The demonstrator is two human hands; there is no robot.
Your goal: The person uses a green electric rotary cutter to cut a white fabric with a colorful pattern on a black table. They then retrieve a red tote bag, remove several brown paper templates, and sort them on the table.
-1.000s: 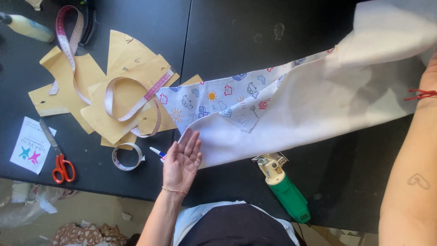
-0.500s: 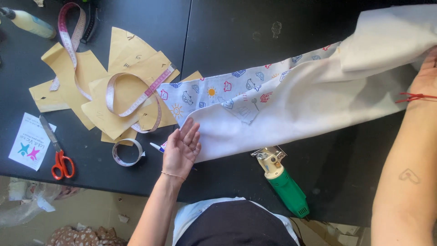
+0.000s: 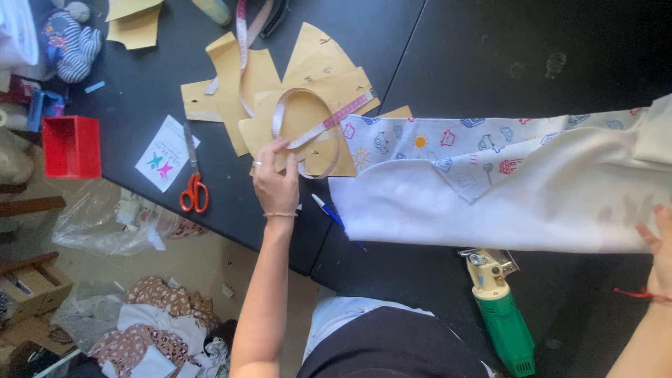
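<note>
My left hand (image 3: 276,180) lies on the tan paper pattern pieces (image 3: 308,52) at the table's near left. Its fingers are spread, with the fingertips on the looped pink-and-white measuring tape (image 3: 323,124). Whether it grips the tape is not clear. A long white fabric (image 3: 532,210) with a small coloured print on its upper layer stretches across the black table (image 3: 525,42) to the right. At the right edge of the view, my right hand (image 3: 656,248) rests flat on the fabric's end, fingers apart, with a red thread around the wrist.
A blue pen (image 3: 329,212) lies by the fabric's left end. Red-handled scissors (image 3: 193,185) rest on a white card (image 3: 165,152). A green electric cutter (image 3: 498,311) sits at the near edge. A red box (image 3: 70,145), plastic bags and heaped cloth (image 3: 157,329) are to the left and below.
My left hand left the fabric's corner and moved left onto the measuring tape and patterns. The fabric has been lowered and drawn out flatter to the right. The view shifted left.
</note>
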